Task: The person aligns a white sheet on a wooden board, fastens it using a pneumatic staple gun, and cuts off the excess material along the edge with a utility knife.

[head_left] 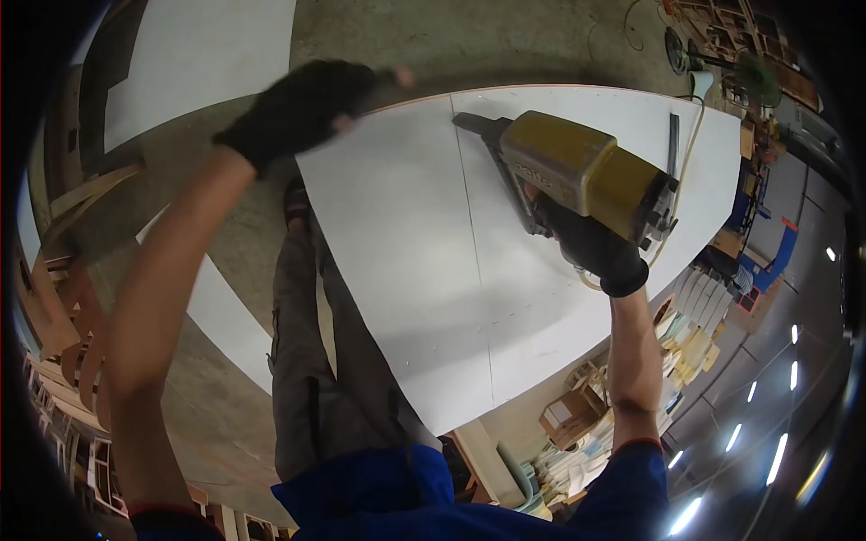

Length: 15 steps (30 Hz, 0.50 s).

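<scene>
My right hand [591, 239], in a black fingerless glove, is wrapped round the handle of a yellow and black nail gun [577, 171]. The gun lies over a large white board [397, 234], its nose near a thin line that runs across the board, close to the far edge. My left hand [311, 108], also gloved in black, is at the board's far left corner, blurred by motion. Its fingertips point to the right, and whether it holds anything cannot be made out.
A pale hose [693, 149] runs from the gun over the board's right side, near a dark strip [674, 144]. Another white panel [198, 68] lies at the upper left. A cardboard box [573, 415] and stacked pieces stand beyond the near right edge.
</scene>
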{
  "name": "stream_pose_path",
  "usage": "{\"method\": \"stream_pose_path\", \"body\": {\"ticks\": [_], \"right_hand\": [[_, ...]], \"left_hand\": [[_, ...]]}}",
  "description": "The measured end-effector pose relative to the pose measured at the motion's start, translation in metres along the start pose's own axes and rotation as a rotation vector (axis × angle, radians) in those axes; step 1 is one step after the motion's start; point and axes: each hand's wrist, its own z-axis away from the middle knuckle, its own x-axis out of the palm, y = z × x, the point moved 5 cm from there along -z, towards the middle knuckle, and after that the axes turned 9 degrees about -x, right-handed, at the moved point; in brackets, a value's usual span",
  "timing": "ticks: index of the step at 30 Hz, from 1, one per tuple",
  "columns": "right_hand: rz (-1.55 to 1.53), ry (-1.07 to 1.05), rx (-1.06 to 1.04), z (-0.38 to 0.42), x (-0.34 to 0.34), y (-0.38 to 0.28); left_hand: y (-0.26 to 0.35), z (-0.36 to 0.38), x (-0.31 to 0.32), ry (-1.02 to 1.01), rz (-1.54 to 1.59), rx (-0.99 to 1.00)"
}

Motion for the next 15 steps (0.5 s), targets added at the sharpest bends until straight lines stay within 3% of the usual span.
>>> {"method": "stream_pose_path", "body": {"ticks": [1, 3, 7, 10, 12, 14, 15], "right_hand": [[-0.004, -0.002, 0.001, 0.001, 0.001, 0.002], [-0.110, -0.020, 0.013, 0.000, 0.002, 0.004], [-0.134, -0.062, 0.073, 0.004, 0.004, 0.002], [-0.115, 0.011, 0.156, 0.005, 0.001, -0.004], [-0.078, 0.040, 0.033, 0.008, 0.002, -0.004], [-0.090, 0.066, 0.046, 0.008, 0.003, -0.008], [-0.104, 0.094, 0.057, 0.009, 0.003, -0.008]], "left_hand": [[0.026, -0.010, 0.011, -0.369, -0.191, -0.152], [0.050, -0.029, 0.011, -0.599, -0.052, -0.903], [0.044, -0.031, 0.015, -0.416, -0.116, -0.787], [0.038, -0.028, 0.019, -0.382, -0.120, -0.755], [0.035, -0.028, 0.021, -0.349, -0.120, -0.728], [0.034, -0.028, 0.021, -0.316, -0.122, -0.701], [0.035, -0.029, 0.021, -0.395, -0.118, -0.724]]}}
